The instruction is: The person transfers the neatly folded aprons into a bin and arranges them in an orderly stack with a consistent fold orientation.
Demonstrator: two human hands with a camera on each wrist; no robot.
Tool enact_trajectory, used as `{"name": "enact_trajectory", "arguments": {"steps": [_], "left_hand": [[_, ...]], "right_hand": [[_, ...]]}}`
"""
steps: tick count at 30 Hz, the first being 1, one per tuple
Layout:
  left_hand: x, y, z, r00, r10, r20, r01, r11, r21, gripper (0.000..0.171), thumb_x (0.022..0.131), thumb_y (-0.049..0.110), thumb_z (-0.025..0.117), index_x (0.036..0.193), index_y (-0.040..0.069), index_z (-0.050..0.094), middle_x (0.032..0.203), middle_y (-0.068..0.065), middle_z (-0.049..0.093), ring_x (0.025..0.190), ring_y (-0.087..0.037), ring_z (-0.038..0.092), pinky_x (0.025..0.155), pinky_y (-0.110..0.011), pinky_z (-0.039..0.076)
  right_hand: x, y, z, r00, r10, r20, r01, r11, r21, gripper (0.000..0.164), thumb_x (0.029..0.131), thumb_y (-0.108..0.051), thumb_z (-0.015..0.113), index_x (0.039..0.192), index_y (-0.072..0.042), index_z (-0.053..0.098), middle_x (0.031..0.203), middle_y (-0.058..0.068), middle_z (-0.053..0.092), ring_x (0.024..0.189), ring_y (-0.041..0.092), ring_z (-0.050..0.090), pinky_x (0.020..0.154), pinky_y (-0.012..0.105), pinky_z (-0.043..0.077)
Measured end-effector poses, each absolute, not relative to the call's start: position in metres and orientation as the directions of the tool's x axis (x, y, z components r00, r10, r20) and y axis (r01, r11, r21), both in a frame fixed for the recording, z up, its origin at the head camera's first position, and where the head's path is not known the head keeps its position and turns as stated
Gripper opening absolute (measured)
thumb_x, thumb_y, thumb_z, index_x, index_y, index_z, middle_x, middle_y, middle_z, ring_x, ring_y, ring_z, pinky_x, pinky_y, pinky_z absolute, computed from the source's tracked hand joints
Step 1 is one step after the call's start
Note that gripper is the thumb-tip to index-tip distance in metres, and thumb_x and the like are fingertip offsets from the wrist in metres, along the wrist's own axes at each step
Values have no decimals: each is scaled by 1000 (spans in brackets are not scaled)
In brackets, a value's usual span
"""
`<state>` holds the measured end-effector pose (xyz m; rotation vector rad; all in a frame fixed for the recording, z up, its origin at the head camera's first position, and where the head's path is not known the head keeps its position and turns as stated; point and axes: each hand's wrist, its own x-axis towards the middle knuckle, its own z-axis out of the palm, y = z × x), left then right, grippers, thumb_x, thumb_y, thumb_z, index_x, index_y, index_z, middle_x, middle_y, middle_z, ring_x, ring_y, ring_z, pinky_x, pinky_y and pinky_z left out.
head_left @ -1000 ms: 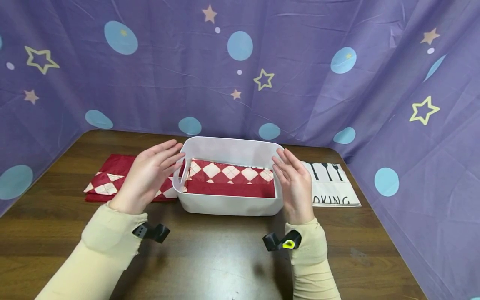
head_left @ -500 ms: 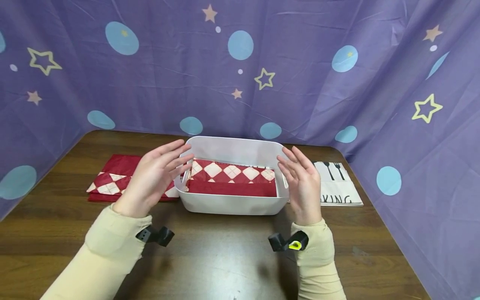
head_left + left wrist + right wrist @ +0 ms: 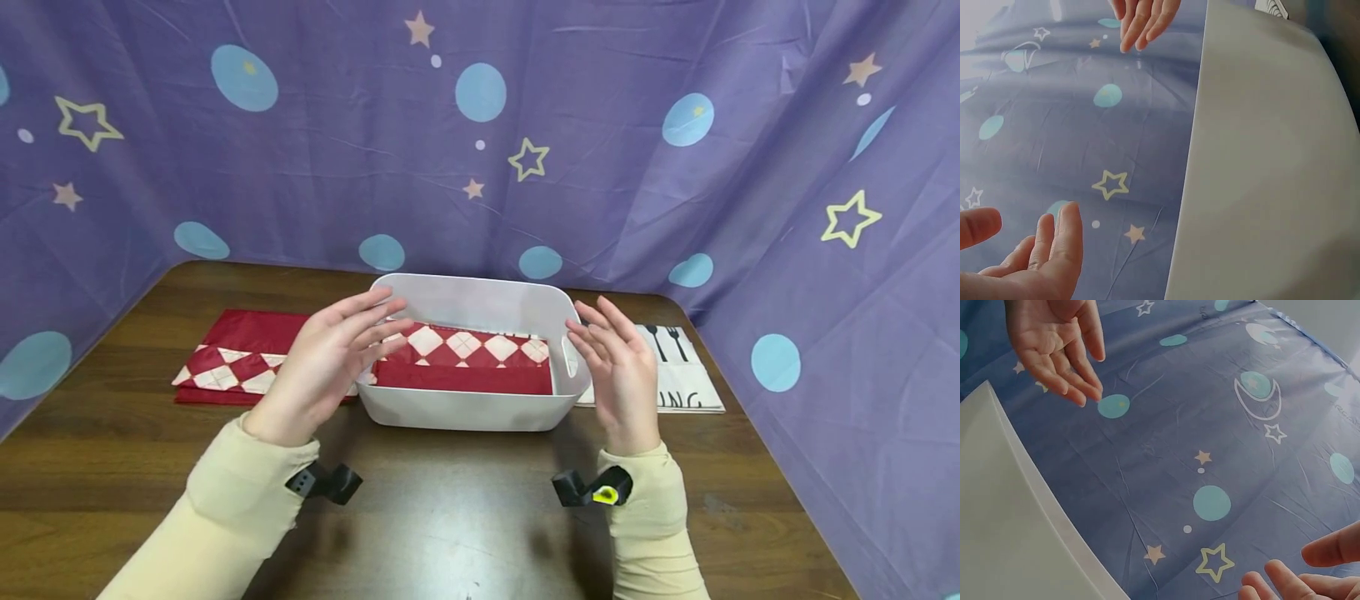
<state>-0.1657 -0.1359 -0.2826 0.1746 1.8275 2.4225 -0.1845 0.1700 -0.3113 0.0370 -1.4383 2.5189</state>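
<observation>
A white plastic bin [image 3: 465,410] with oval handle holes stands in the middle of the table. Inside it lies a folded red cloth [image 3: 462,379] with a band of white diamonds, and a strip of white printed cloth shows behind. My left hand [image 3: 330,358] hovers over the bin's left end, fingers extended, holding nothing. Over the right end my right hand [image 3: 619,371] is raised with fingers loosely spread and nothing in them. The two palms face each other. Both wrist views show the bin's pale wall close by and the hands above its rim.
Left of the bin lies another folded red diamond-patterned cloth [image 3: 247,367], partly behind my left hand. A folded white cloth [image 3: 690,379] with black utensil prints and lettering lies at the right. A purple curtain [image 3: 480,208] hangs behind the brown table [image 3: 450,517].
Both hands have shifted to the right in the head view, still raised and spread. The bin and the cloths stay in place.
</observation>
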Motion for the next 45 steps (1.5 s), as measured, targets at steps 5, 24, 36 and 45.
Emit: {"name": "enact_trajectory", "arguments": {"steps": [5,24,36,45], "left_hand": [[-164,-129,-284,-986,162,38,-8,-275,961,51,102,15,54,146,-3,39,114,6,68,105,-15,70,93,-28,56],[-159,-104,-296,-979,205,0,-39,-189,981,47,101,14,54,144,-3,44,141,-20,55,101,-11,70,94,-28,56],[-158,-86,-304,-971,241,-8,-51,-173,984,43,101,13,54,141,-2,50,133,-13,62,100,-11,71,93,-28,56],[-154,-67,-314,-957,288,-20,-75,-179,981,40,100,11,54,138,-2,52,136,-19,60,109,-20,69,96,-33,55]], "right_hand": [[-184,174,-311,-972,181,151,-218,-449,-866,34,99,5,43,130,-3,53,106,4,73,94,21,73,91,30,57],[-172,206,-296,-978,103,183,-207,-334,-919,27,100,2,48,124,-8,57,106,2,74,90,15,71,90,26,56],[-165,220,-294,-977,58,206,-213,-177,-961,32,99,3,49,130,-5,53,108,-2,74,96,13,71,91,24,56],[-165,230,-297,-972,47,229,-231,-48,-972,34,98,4,52,130,-6,52,103,-7,73,92,8,71,88,21,56]]}}
